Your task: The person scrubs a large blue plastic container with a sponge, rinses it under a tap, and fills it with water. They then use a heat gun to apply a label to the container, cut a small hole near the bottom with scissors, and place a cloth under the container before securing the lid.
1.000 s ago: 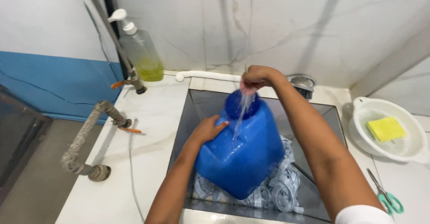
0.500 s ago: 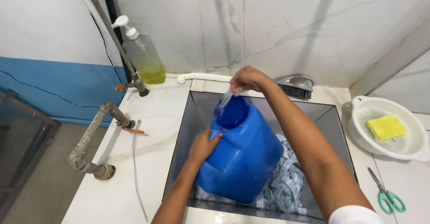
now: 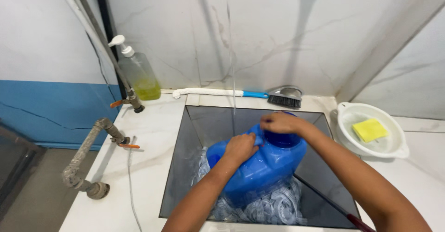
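A large blue plastic jug [image 3: 259, 169] lies tilted inside the square sink [image 3: 185, 162], resting on white and blue patterned cloth [image 3: 259, 206]. My left hand [image 3: 241, 148] grips the jug's upper side near its handle. My right hand [image 3: 278, 122] rests on the rim of the jug's wide mouth. A thin stream of water [image 3: 230, 65] falls from above to a spot just left of the mouth, between my two hands.
A pump bottle of yellow-green liquid [image 3: 139, 74] stands at the back left. A scrub brush [image 3: 278, 96] with a white and blue handle lies behind the sink. A white bowl [image 3: 394, 148] holding a yellow sponge [image 3: 369, 130] sits at right. Pipes [image 3: 88, 155] run at left.
The jug has tipped over and sunk lower onto the cloth. My left hand moved from its lower side up to its top. My right hand came down with the mouth.
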### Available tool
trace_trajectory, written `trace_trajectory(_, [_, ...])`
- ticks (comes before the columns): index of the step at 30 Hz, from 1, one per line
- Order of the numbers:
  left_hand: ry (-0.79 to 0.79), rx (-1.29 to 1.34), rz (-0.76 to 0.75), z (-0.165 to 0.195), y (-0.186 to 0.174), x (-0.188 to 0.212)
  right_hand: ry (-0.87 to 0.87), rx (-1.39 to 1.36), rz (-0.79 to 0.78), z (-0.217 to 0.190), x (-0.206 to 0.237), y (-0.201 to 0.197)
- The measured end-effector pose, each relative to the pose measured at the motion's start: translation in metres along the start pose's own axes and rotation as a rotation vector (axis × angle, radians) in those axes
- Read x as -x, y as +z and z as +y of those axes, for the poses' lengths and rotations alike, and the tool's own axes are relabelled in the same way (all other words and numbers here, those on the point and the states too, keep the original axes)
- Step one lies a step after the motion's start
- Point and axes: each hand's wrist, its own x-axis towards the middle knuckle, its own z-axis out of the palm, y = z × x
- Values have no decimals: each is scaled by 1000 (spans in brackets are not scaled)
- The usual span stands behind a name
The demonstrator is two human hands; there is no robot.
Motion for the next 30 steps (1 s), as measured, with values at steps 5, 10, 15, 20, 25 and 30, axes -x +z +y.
trace_trajectory(5, [51, -56, -90, 21, 16, -19, 209, 227, -41, -7, 32, 6])
trace_trajectory(10, [105, -23, -50, 20, 10, -23, 355, 451, 53, -35, 72, -13])
trace_trajectory(15, [231, -66, -156, -11, -13, -16, 223, 468, -188, -63, 96, -20])
trace_trajectory(20, [376, -85, -187, -52, -26, -13, -32, 576, -367, -100, 98, -13])
trace_trajectory(25, [565, -150, -106, -68, -26, -12, -284, 350, -546, -94, 60, -19])
trace_trajectory(30, [550, -122, -18, -50, -29, 31, -130, -1235, -278, 4, 20, -20])
